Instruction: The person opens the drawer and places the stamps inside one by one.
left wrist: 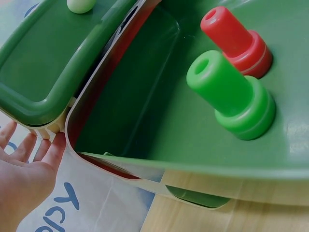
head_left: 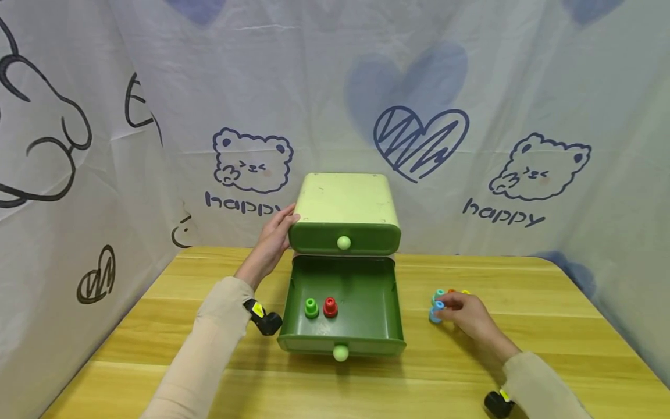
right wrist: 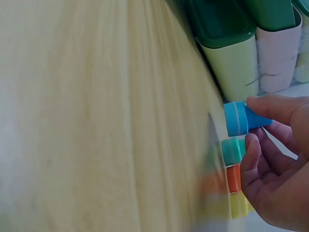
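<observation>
My right hand (head_left: 471, 317) pinches a blue stepped plastic peg (right wrist: 236, 119) between thumb and fingers, over the table right of the drawer cabinet. Close by stand teal (right wrist: 232, 152), orange (right wrist: 233, 178) and yellow (right wrist: 239, 205) pegs of similar shape, partly hidden behind that hand in the head view. On the left, my left hand (head_left: 273, 243) rests its extended fingers against the side of the cabinet (head_left: 345, 198), near its upper drawer. The lower drawer (head_left: 361, 291) is pulled out. Inside it, a green peg (left wrist: 231, 96) and a red peg (left wrist: 236, 41) stand upright.
The cabinet's upper drawer (head_left: 314, 239) is closed and has a round pale knob (head_left: 344, 242). A similar knob (head_left: 341, 352) sticks out from the lower drawer's front. Behind the wooden table (head_left: 220, 361) hangs a white printed cloth (head_left: 324, 87).
</observation>
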A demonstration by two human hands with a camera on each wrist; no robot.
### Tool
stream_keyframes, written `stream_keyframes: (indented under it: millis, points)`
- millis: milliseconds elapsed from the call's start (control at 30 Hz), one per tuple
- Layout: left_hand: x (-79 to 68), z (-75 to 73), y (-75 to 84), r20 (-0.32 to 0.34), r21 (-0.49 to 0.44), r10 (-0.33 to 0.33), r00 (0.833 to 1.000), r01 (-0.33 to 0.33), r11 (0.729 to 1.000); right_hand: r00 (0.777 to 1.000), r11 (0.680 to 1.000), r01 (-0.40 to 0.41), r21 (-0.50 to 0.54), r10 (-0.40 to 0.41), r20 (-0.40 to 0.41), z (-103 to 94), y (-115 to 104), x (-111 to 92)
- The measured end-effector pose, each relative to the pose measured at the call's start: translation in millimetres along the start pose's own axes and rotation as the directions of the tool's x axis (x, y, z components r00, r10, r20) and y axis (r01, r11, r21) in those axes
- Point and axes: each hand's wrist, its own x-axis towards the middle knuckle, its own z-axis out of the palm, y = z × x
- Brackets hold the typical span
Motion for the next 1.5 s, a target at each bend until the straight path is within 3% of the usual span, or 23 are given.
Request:
stream_keyframes:
  millis: [400,700,1100,1500]
  points:
    - [0.2,0.0,0.6,0.01,-0.001,0.006,1.0,-0.006,1.0,0.998,0.998,0.049,-0.042,-0.047,0.032,1.6,-13,-3]
    - [1.7,0.9,-0.1,0.019,-0.004,0.013,1.0,-0.013,1.0,0.991,0.99,0.126,-0.059,-0.122,0.056,-2.1,-33,-2]
    - [1.5,2.7,1.3,0.014,0.002,0.007,1.0,-0.007,1.0,0.981,0.986,0.159,-0.053,-0.152,0.117,-9.5,-59,-1]
    - [1.7,-1.8,-1.4,0.03,0.006,0.02,0.999,-0.02,1.0,0.974,0.976,0.202,-0.083,-0.192,0.122,-12.9,-82,-4]
